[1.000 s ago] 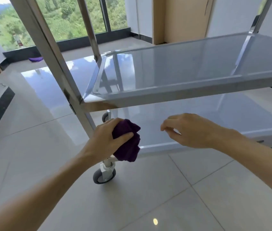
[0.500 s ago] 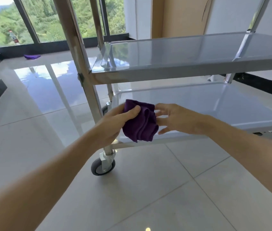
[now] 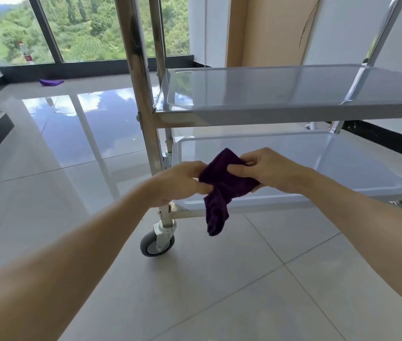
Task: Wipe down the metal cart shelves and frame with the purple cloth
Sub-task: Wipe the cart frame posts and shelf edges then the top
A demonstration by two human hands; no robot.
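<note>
Both hands are now pinching the purple cloth (image 3: 222, 185), left hand (image 3: 182, 180) and right hand (image 3: 266, 168) refolding it; lower shelf (image 3: 342, 163) beyond them seemingly awaits wiping.

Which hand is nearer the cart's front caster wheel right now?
Left. The left hand holds the purple cloth almost directly above the caster wheel; the right hand sits farther right, over the lower shelf.

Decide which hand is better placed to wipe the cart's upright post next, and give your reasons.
Probably the left hand. It already pinches the cloth and sits right beside the post, whereas the right hand grips the cloth farther away, over the lower shelf.
</note>
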